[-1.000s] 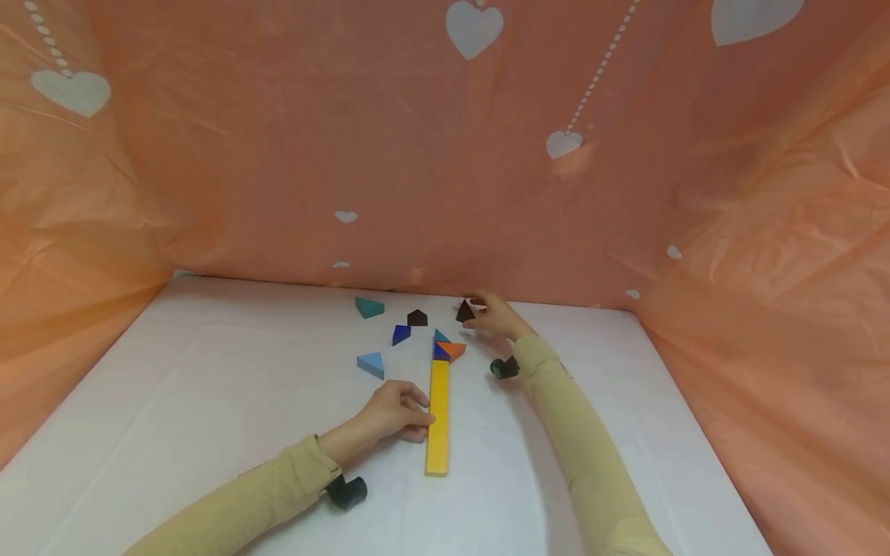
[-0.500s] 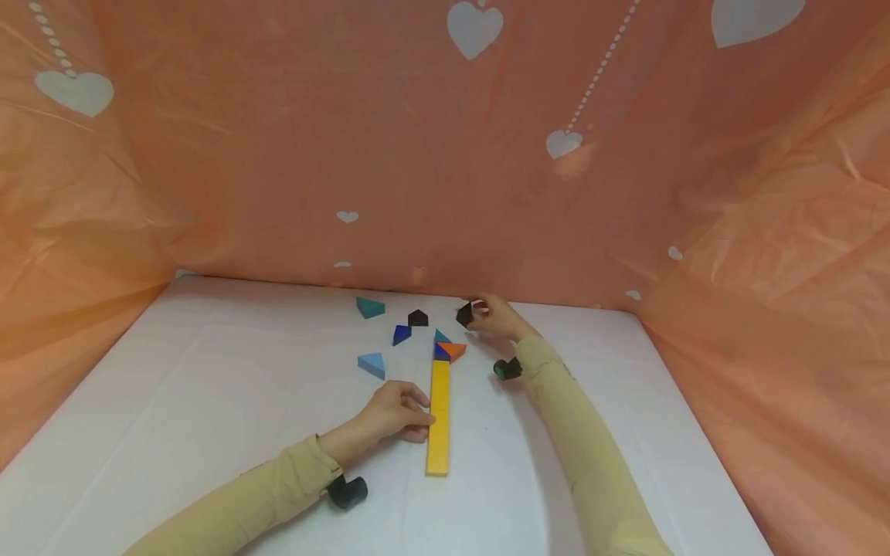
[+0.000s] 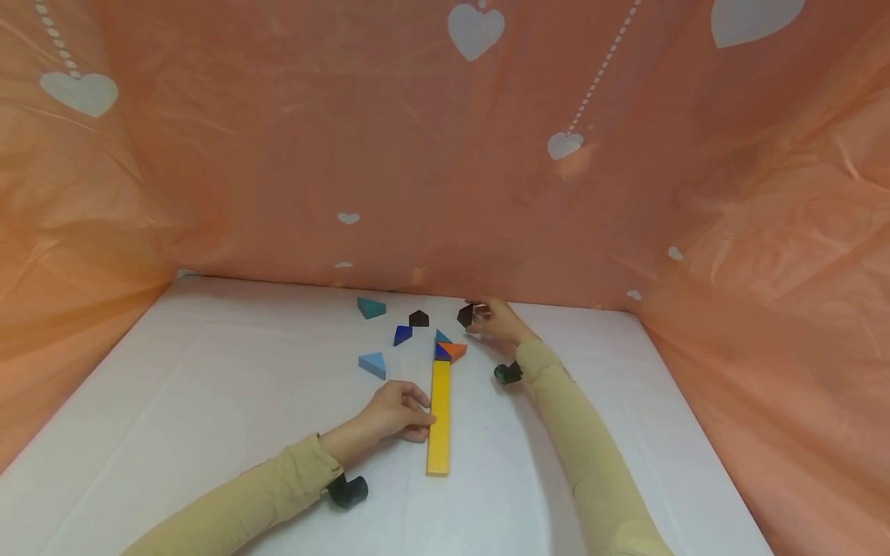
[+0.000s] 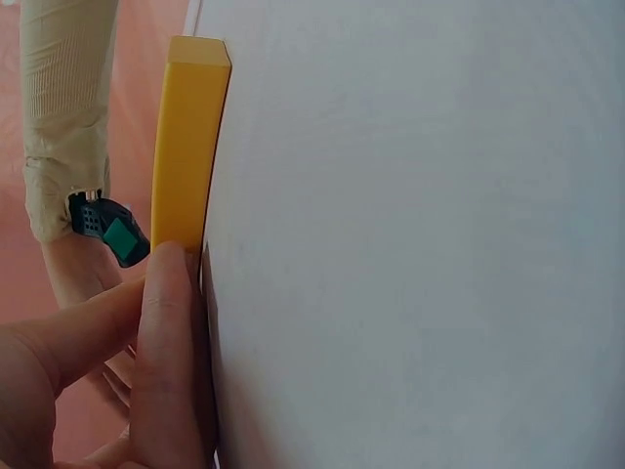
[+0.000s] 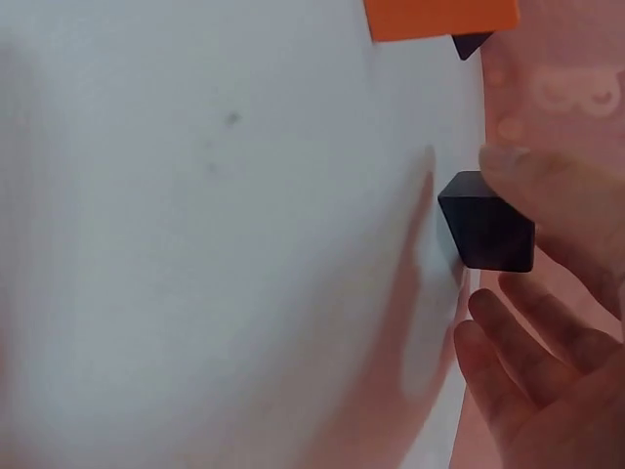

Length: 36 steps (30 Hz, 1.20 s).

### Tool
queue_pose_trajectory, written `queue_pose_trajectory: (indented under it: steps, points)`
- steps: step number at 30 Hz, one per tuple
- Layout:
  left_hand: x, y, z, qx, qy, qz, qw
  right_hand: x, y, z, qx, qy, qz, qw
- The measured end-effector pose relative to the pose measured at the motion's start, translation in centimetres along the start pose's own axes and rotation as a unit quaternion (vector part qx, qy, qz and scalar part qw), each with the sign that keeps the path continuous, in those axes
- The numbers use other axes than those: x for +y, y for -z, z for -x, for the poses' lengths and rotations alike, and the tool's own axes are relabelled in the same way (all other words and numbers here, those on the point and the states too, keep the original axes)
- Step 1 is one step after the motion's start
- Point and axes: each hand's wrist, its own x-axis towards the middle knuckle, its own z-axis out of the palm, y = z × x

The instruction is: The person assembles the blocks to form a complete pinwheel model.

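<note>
Orange flat block [image 5: 441, 18]: cut by the right wrist view's top edge, shape untold.
Long yellow wooden bar [image 4: 186, 156]: near end hidden behind left-hand fingers [image 4: 171, 362].
Right hand [image 5: 547, 332]: cut off at right and bottom edges; grip on small black angular block [image 5: 486, 234] only partly shown.

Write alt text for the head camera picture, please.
A person's right hand pinches a black block at the far side of a white table, while the left hand rests against a long yellow bar. Small blue, teal and orange blocks lie between them.
</note>
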Motion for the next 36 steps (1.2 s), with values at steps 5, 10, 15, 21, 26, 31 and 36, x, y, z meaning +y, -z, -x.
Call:
queue_pose_trajectory:
  steps: [5, 10, 15, 21, 26, 31, 36]
  points:
    - [0.0, 0.0, -0.1, 0.002, -0.001, -0.005, 1.0, 0.4, 0.1, -0.2, 0.002, 0.009, 0.001, 1.0]
    - [0.0, -0.1, -0.1, 0.003, 0.003, -0.005, 1.0, 0.4, 0.0, -0.1, 0.006, -0.011, -0.01, 0.9999]
    - [0.1, -0.3, -0.1, 0.005, 0.005, -0.004, 1.0, 0.2, 0.0, 0.1, 0.008, -0.016, -0.012, 0.9998]
    - [0.2, -0.3, 0.0, 0.008, 0.007, -0.002, 0.9999, -0.4, -0.3, 0.0, 0.002, 0.025, -0.021, 0.9995]
    - [0.3, -0.3, 0.0, 0.009, 0.006, -0.003, 0.9999, -0.9, -0.6, 0.0, -0.008, 0.031, -0.04, 0.9987]
    - [0.3, -0.4, 0.1, 0.012, 0.005, -0.007, 0.9999, -1.2, -0.9, 0.2, -0.021, 0.027, -0.028, 0.999]
    - [0.4, -0.5, 0.1, 0.012, 0.002, -0.01, 0.9999, -1.4, -1.0, 0.3, -0.035, 0.018, -0.025, 0.9989]
